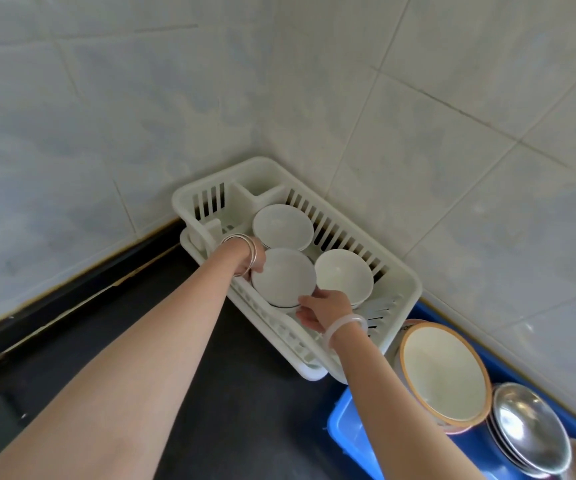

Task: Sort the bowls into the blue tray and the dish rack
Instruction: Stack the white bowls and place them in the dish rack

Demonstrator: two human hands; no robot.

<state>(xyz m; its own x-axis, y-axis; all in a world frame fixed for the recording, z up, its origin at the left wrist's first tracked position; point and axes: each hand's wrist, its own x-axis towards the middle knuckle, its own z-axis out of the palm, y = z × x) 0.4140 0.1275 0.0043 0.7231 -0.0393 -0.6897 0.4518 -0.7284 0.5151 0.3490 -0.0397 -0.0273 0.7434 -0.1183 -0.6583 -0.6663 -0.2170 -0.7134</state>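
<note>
A white plastic dish rack [402, 275] stands in the tiled corner on the dark counter. Three stacks of white bowls sit in it: one at the back [283, 226], one at the right [343, 277] and one at the front left [283, 276]. My left hand [255, 261] grips the left rim of the front-left bowl stack, and my right hand [324, 308] grips its near right rim. A blue tray [345, 431] at the lower right holds a large orange-rimmed bowl [444, 372] and stacked metal bowls [528, 427].
Tiled walls close in behind and to the right of the rack. The dark counter [210, 341] stretches to the left and front. The rack has a cutlery compartment [262, 183] at its far end.
</note>
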